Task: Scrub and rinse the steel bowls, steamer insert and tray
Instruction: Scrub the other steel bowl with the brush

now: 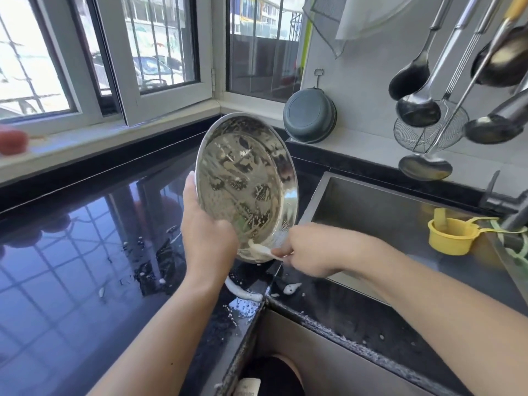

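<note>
Steel bowl (247, 178) hides most of the hands' (207, 235) foamy scrubber (261, 250).

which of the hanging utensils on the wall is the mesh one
The wire skimmer, hanging behind the solid steel ladles; its round basket is see-through mesh, theirs are solid.

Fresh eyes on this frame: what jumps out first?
The soapy steel bowl, tilted up at centre above the black counter, left hand gripping its left rim. The right hand rubs a white scrubber at its lower edge. Ladles hang on the wall at right, above the sink.
</note>
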Tool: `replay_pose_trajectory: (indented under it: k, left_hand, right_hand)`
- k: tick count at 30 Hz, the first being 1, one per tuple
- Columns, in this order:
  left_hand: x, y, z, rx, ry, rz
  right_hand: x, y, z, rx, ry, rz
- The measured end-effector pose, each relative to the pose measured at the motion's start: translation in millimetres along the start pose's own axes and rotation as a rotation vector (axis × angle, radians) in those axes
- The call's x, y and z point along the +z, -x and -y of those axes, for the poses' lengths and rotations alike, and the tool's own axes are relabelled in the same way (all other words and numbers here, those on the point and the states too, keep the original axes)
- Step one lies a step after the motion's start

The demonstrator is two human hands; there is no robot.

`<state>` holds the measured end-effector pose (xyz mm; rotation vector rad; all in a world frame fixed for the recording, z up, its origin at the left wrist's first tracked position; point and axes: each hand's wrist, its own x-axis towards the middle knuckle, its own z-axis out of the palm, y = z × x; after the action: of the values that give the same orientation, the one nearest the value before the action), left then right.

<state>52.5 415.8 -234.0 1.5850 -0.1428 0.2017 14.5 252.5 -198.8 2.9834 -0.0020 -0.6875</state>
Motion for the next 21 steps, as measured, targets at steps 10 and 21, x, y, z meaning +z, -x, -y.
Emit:
replay_pose_trajectory:
  k: [10, 21]
  left_hand:
    - [-1.7, -7.6, -1.2, 0.04, -0.053, 0.08]
    - [-2.7, -10.8, 1.8, 0.058, -0.046, 0.083]
  right_hand:
    - [-0.5, -33.6, -26.0, 0.252, 0.096, -0.267]
    - [-17.2, -44.4, -35.7, 0.312, 0.068, -0.295]
